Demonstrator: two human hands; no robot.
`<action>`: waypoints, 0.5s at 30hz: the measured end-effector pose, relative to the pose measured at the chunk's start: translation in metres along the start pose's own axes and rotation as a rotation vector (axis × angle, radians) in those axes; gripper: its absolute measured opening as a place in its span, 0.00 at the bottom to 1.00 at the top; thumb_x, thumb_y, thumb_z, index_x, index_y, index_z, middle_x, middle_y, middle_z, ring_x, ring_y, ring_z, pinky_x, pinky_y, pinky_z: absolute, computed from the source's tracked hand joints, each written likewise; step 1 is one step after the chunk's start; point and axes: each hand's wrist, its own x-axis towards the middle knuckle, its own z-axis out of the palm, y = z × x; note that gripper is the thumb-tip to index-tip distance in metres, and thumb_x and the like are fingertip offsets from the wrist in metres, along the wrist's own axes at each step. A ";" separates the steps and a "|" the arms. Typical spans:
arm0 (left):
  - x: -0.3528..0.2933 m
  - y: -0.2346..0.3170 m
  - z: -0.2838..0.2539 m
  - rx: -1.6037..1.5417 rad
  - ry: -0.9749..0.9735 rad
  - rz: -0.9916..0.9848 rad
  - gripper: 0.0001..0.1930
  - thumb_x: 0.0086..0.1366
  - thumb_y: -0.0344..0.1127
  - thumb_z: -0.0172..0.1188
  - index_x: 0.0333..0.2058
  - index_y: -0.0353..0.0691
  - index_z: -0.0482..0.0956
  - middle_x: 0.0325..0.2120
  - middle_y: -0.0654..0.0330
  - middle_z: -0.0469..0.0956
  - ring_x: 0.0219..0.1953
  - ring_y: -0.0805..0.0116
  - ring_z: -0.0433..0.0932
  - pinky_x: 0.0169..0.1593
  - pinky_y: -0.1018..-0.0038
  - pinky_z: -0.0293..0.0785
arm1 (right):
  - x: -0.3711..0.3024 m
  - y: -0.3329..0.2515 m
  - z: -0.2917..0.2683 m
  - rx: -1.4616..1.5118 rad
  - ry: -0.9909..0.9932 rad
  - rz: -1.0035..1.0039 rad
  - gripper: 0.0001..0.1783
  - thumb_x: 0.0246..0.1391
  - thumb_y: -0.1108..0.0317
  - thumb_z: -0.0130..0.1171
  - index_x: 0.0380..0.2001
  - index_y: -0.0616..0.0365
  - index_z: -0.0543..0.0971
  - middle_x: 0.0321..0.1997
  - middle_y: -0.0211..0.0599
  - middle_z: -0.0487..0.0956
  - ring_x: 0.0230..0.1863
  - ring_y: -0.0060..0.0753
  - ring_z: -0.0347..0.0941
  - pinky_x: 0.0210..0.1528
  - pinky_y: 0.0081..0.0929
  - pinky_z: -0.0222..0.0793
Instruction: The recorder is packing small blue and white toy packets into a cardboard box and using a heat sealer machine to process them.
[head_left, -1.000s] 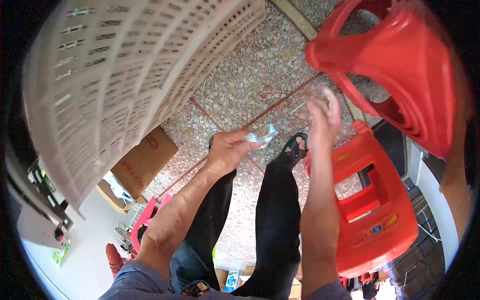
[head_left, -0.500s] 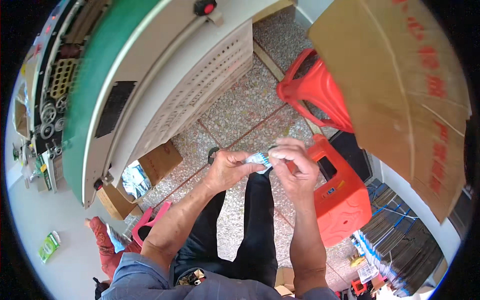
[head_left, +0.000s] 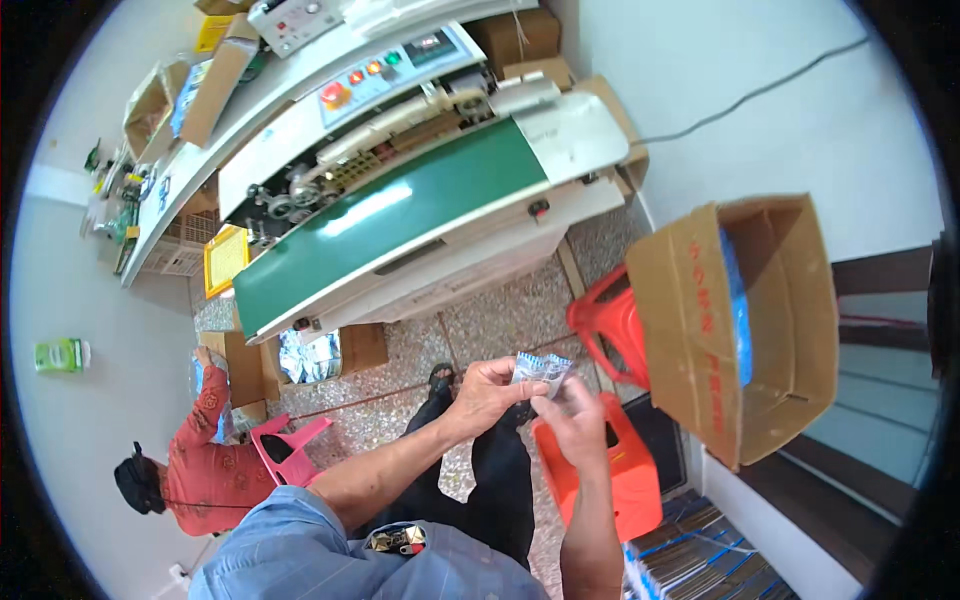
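My left hand (head_left: 482,402) pinches a small clear plastic packet (head_left: 541,369) with blue-and-white zigzag edges, held up over my legs. What the packet holds is too small to make out. Close against its lower right side is my right hand (head_left: 577,418). The right fingers are smeared by motion, so their grip on the packet does not show clearly.
Ahead stands a conveyor machine with a green belt (head_left: 400,210). An open cardboard box (head_left: 690,340) is at right, above an orange-red stool (head_left: 630,480). Silver packets (head_left: 310,355) fill a box at left, beside a person in red (head_left: 215,470).
My view has swung up and left, bringing the whole machine and the person in red into sight. The packet stays in my left hand, while my right fingers have shifted from its end.
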 end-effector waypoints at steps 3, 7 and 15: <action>-0.004 0.030 -0.001 0.084 0.049 0.053 0.09 0.61 0.29 0.66 0.40 0.34 0.83 0.38 0.63 0.82 0.40 0.77 0.77 0.47 0.76 0.74 | 0.008 -0.033 0.016 0.047 0.007 0.028 0.11 0.55 0.70 0.65 0.40 0.64 0.80 0.34 0.27 0.80 0.36 0.14 0.72 0.39 0.18 0.68; -0.004 0.084 -0.008 0.078 0.023 0.149 0.08 0.62 0.31 0.65 0.39 0.35 0.84 0.37 0.63 0.81 0.38 0.79 0.76 0.45 0.77 0.73 | 0.038 -0.081 0.038 -0.030 -0.030 0.028 0.10 0.57 0.70 0.61 0.40 0.64 0.80 0.32 0.32 0.82 0.30 0.18 0.76 0.34 0.17 0.72; 0.038 0.185 -0.034 0.022 0.078 0.151 0.11 0.64 0.31 0.63 0.43 0.33 0.83 0.37 0.61 0.83 0.37 0.78 0.78 0.43 0.77 0.75 | 0.121 -0.151 0.076 0.041 -0.208 0.101 0.13 0.59 0.69 0.61 0.44 0.64 0.79 0.39 0.35 0.82 0.36 0.20 0.78 0.36 0.19 0.76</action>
